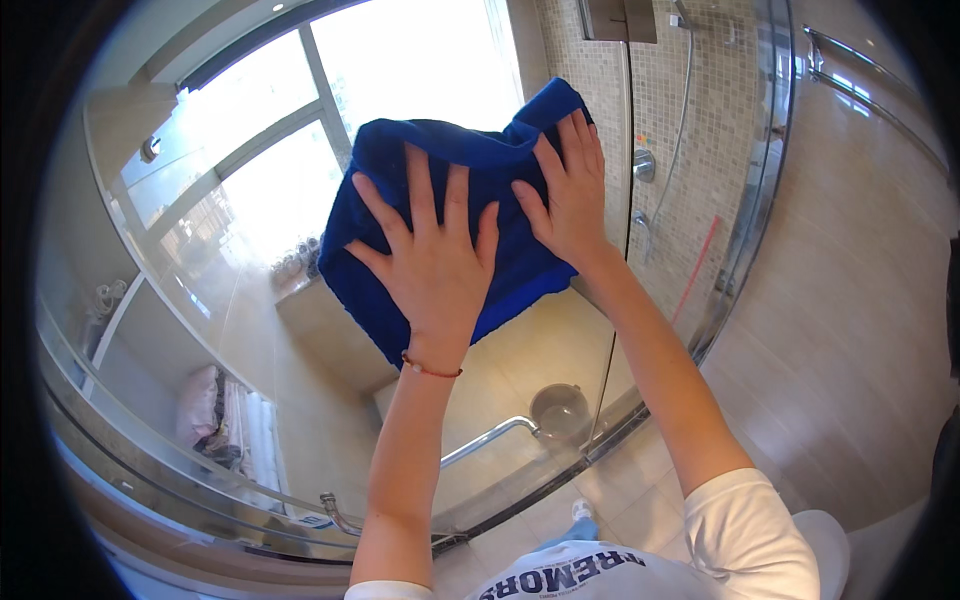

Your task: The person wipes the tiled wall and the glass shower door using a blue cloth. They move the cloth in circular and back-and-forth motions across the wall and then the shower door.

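A dark blue microfibre cloth (450,202) is spread against the clear glass shower panel (525,330), its upper edge folded over loosely. My left hand (439,251) lies flat on the cloth with fingers spread, pinning it to the glass; the tips of some fingers are tucked under the fold. Higher and to the right, my right hand (570,195) presses the cloth's right part, fingers pointing up. A beaded red bracelet (431,369) circles my left wrist. Cloth and hands hide part of the window behind the panel.
A chrome bar handle (491,439) sits low on the glass. Beyond it, a bucket (559,411) stands on the shower floor. A shower hose (684,120) hangs on the mosaic wall. Folded towels (251,435) appear at left, a towel rail (862,86) at upper right.
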